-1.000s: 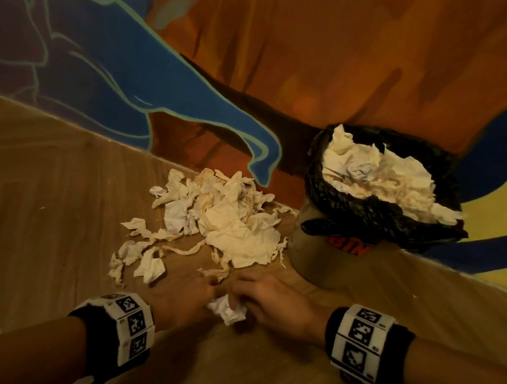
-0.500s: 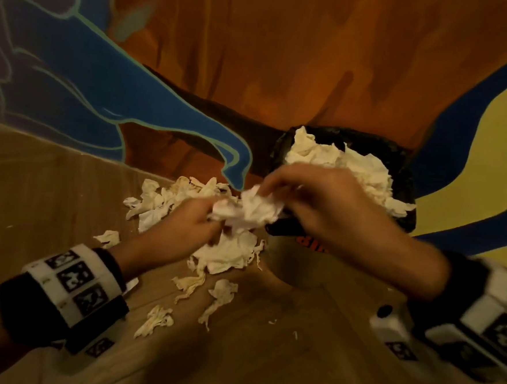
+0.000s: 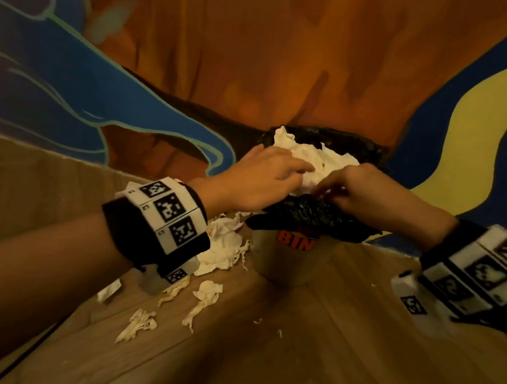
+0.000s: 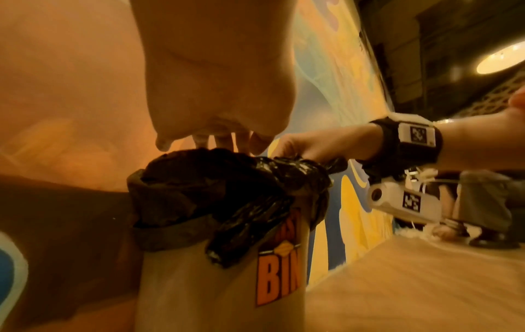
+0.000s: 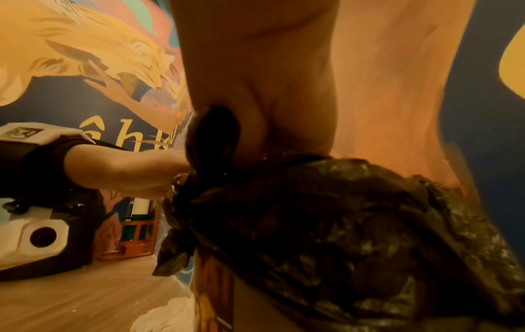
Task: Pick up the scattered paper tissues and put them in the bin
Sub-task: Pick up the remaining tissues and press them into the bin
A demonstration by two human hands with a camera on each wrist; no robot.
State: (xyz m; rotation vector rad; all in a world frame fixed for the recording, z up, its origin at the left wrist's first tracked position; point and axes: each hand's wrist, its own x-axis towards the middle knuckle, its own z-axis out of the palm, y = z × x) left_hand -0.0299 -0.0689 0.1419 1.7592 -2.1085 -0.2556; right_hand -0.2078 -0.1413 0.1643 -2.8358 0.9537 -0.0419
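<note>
Wood-plank floor point(image 3: 309, 360) meeting a painted mural wall point(image 3: 285, 59). Left hand point(image 3: 259, 180) and right hand point(image 3: 372, 194) over the bin point(image 3: 286, 263) — fingers loosely spread on heaped tissues point(image 3: 317, 160), grip unclear; loose tissues point(image 3: 221, 249) lie beside its base.

Muraled indoor venue (wood floor point(image 3: 324, 361))
</note>
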